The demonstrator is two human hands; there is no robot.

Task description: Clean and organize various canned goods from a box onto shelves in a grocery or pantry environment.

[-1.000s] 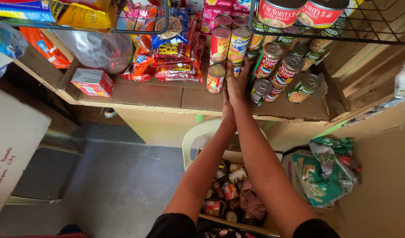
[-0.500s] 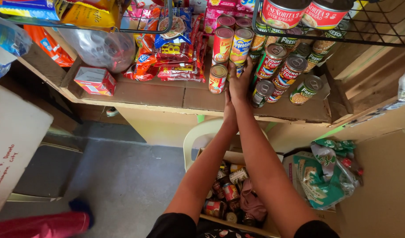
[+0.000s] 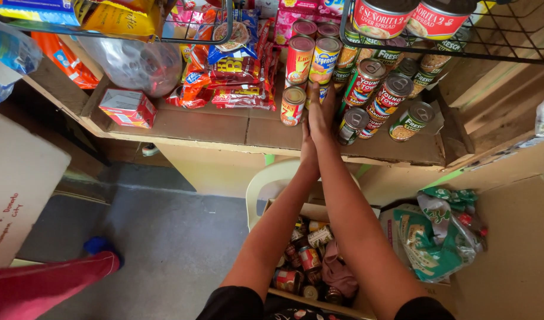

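Both my arms reach up to a wooden shelf (image 3: 224, 127). My right hand (image 3: 322, 112) rests with its fingers stretched upward over a can that it mostly hides. My left hand (image 3: 307, 142) is pressed against the right wrist and is largely hidden behind it. A small red and yellow can (image 3: 292, 105) stands upright just left of my hands. Taller cans (image 3: 299, 59) are stacked behind it. Several cans lying on their sides (image 3: 381, 101) are piled to the right.
Snack packets (image 3: 236, 71), a clear plastic bag (image 3: 135, 62) and a small red carton (image 3: 128, 108) share the shelf. Below me an open box of cans (image 3: 307, 261) sits on a white plastic chair (image 3: 272, 184), with a green bag (image 3: 437, 237) beside it. Another person's red-clad leg (image 3: 47, 281) is at lower left.
My hands have stayed at the cans with hardly any shift. Another person's red leg and blue shoe have come into the lower left corner and moved further in.
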